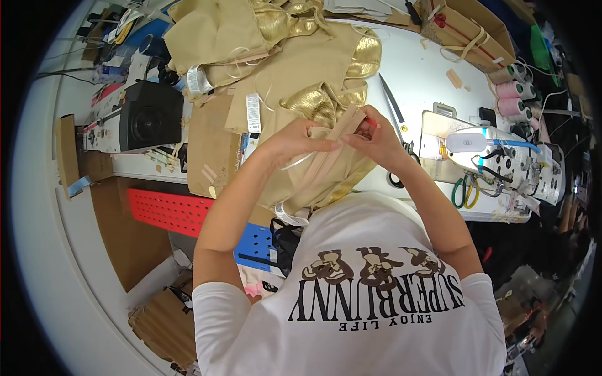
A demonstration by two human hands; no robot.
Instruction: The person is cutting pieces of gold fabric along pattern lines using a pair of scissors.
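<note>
A long beige zipper [320, 165] runs slantwise across the gold and beige garment [307, 69] on the white table. My left hand [300, 139] pinches the zipper from the left side. On the other side, my right hand [380, 145] grips it near its upper end. A thin red stick-like thing [374, 123], perhaps a pencil, shows between the right fingers. White care labels [253, 113] hang from the fabric. Beyond the right hand lie long dark scissors [391, 99], their handles partly hidden behind my right wrist.
A white sewing machine [501, 156] stands at right, with green and yellow-handled snips [465, 193] beside it. Pink thread spools [511, 99] and a cardboard box [467, 31] are at the far right. At left sits a black-fronted machine [150, 116] near a cardboard sheet [213, 141].
</note>
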